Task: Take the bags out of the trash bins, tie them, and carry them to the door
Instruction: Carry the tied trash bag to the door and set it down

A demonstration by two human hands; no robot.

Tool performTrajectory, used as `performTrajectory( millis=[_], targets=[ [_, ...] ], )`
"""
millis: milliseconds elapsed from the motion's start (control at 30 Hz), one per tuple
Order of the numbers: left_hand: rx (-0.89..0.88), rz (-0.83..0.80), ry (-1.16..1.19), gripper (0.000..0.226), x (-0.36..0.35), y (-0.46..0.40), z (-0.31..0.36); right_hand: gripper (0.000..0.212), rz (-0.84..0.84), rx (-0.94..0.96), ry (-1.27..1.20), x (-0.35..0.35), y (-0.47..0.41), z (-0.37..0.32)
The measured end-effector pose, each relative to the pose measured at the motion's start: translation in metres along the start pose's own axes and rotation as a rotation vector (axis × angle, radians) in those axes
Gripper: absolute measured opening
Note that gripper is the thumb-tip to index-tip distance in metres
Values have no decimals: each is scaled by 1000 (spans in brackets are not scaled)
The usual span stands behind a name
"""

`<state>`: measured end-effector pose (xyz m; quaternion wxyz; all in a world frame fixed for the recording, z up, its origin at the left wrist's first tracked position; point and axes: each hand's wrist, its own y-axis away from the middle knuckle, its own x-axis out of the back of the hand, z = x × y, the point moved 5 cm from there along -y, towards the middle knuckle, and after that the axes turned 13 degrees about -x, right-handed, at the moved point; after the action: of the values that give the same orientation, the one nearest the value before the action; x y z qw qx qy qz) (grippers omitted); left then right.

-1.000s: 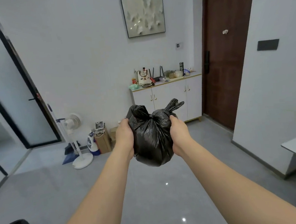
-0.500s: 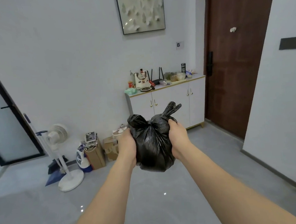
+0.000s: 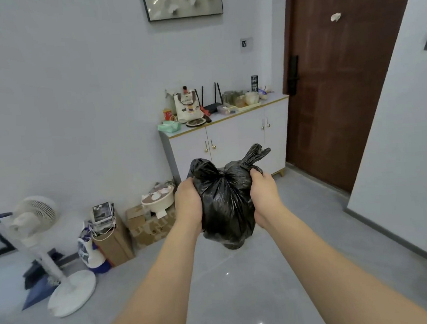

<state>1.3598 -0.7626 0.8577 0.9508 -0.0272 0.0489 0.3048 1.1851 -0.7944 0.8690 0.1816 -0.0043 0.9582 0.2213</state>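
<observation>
The brown door (image 3: 338,82) stands ahead on the right, its top cut off. Left of it, a white cabinet (image 3: 233,140) carries clutter too small to name. The black bag (image 3: 225,206), knotted with 2 ears up, hides its contents. The left hand (image 3: 189,204) and right hand (image 3: 264,196) press its sides, held out above the floor.
</observation>
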Motion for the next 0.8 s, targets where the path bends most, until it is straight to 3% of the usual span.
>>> performTrajectory(
  millis=[133, 233, 333, 500, 667, 800],
  targets=[
    [57, -93, 7, 42, -33, -84, -16, 32, 104, 23, -37, -21, -63, -16],
    [134, -199, 25, 43, -77, -128, -26, 24, 211, 40, -75, -20, -105, -29],
    [120, -323, 18, 30, -130, -155, -41, 18, 304, 16, -113, 0, -141, -38],
    [236, -444, -10, 44, -230, -194, -86, 14, 441, 20, -178, 62, -206, -72],
    [257, -544, 14, 28, -358, -210, -110, 13, 517, 63, -240, 141, -273, -123],
    [207, -678, -20, 28, -459, -212, -116, 18, 597, 107, -283, 207, -306, -164]
  ],
)
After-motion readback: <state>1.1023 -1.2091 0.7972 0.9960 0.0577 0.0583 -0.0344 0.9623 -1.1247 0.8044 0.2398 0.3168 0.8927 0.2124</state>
